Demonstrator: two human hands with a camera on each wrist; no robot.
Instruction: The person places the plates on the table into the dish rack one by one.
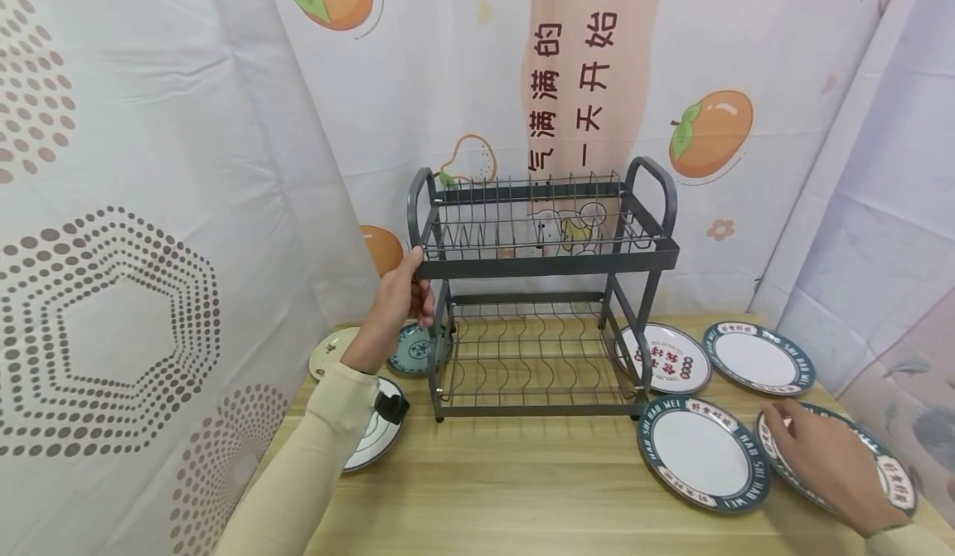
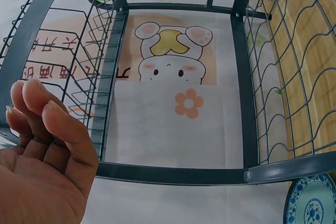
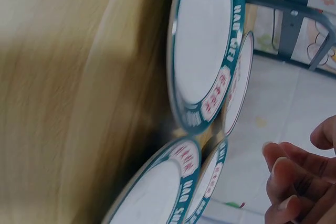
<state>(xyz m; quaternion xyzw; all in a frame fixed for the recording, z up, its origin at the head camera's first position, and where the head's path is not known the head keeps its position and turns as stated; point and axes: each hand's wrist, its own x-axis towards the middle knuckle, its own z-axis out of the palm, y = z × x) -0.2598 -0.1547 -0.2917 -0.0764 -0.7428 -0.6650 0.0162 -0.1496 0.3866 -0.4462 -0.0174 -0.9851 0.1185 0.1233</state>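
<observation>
A printed cloth (image 1: 462, 67) hangs behind the worktop (image 1: 492, 490), whose wood-grained surface carries everything else. A dark two-tier dish rack (image 1: 548, 267) stands upright near the back, its wire shelves bare. To its right lie three green-rimmed plates, one at the back (image 1: 761, 359), one in front (image 1: 705, 455) and one farthest right (image 1: 895, 483); a red-lettered plate (image 1: 671, 359) sits just beside the rack. To its left are a dark-rimmed white plate (image 1: 379, 433), a pale plate (image 1: 330, 353) and a blue-patterned plate (image 1: 409, 350). The right hand (image 1: 830, 458), loosely curled around nothing, is over the farthest-right plate. The left hand (image 1: 394, 297) grips the rack's upper left front corner, a black band (image 1: 391, 408) at its wrist.
</observation>
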